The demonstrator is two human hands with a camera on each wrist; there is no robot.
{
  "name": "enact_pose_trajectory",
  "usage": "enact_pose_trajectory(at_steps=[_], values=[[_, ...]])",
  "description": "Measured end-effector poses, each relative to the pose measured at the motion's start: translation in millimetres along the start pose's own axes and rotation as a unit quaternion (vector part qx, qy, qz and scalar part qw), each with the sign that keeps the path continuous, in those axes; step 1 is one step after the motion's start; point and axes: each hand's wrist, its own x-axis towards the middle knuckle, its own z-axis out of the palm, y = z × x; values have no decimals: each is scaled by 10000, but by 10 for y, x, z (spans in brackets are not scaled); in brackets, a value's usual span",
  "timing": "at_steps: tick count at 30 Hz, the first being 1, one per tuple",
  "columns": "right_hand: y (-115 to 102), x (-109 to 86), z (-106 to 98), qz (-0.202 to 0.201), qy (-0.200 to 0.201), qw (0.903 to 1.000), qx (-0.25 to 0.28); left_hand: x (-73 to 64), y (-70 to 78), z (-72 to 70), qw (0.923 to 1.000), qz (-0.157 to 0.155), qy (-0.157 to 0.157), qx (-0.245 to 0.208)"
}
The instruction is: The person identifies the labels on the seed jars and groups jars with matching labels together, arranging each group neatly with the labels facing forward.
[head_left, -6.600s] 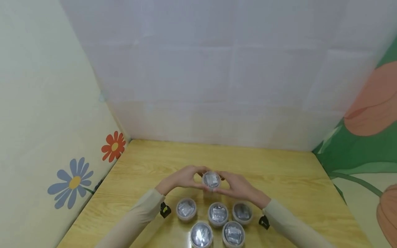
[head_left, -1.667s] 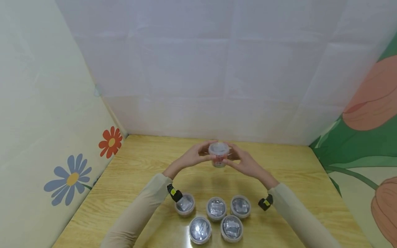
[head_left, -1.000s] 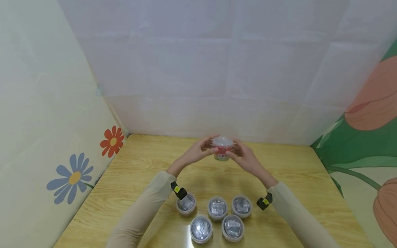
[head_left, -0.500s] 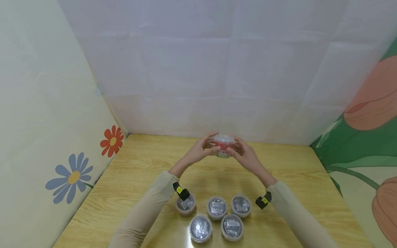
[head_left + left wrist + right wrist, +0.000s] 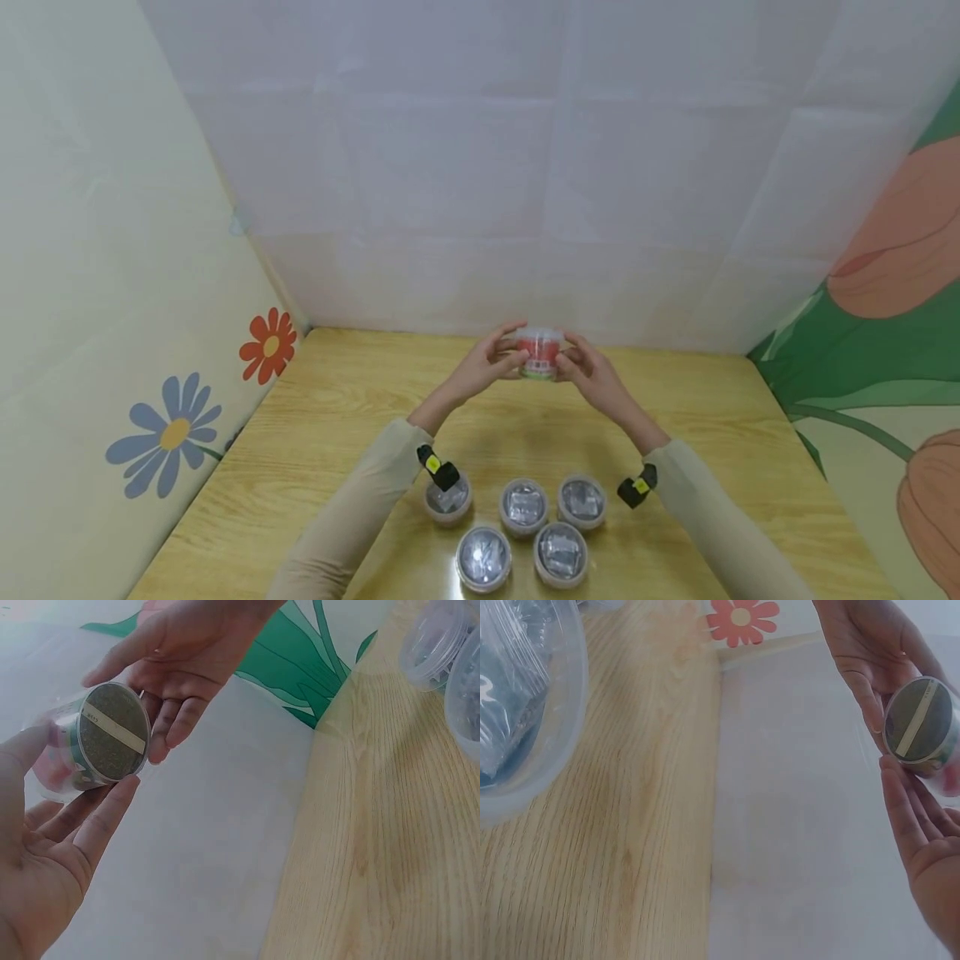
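A small clear plastic tub with a red and green side label is held up above the far part of the table. My left hand grips one side of it, thumb in front. On the other side my right hand holds it between thumb and fingers. Both wrist views show the underside of the tub, dark greenish-brown with a pale printed strip across it. Several similar lidded tubs stand nearer the person, among them a front tub and a middle tub.
The wood-grain table meets a white sheet wall at the back. A flower-printed wall is at the left, a green and pink one at the right. The left wrist camera partly covers one tub.
Both hands have raised the tub and carried it away from the standing tubs. It has tilted from lid-up until its red label faces the head camera. The standing tubs stay put.
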Motion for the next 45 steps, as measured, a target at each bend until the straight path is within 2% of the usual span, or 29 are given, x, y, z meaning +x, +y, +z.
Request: enact_pose_trajectory(at_steps=[8,12,17,22,27,33,40,45], values=[[238,47,-5,6,-121,9991,418,16,1,21,9997,-37,-8,-237],[260,47,-1,92,-108,9979,627,20,2,29,9997,-83,44,-206],[259,47,20,130,-137,9961,866,1,-5,11,9999,-108,-40,-31],[278,51,32,47,-206,9934,1128,-30,-32,-18,9991,-190,-255,-274],[301,34,30,88,-275,9905,1344,-74,-39,-21,9988,-383,-224,-225],[310,24,40,109,-314,9906,1330,-99,-46,-19,9987,-440,-142,-210],[308,42,41,90,-357,9914,1253,-1,-307,-115,9991,-358,-99,-192],[279,54,20,335,-338,9954,828,-14,-246,-132,9989,-374,-228,-167]])
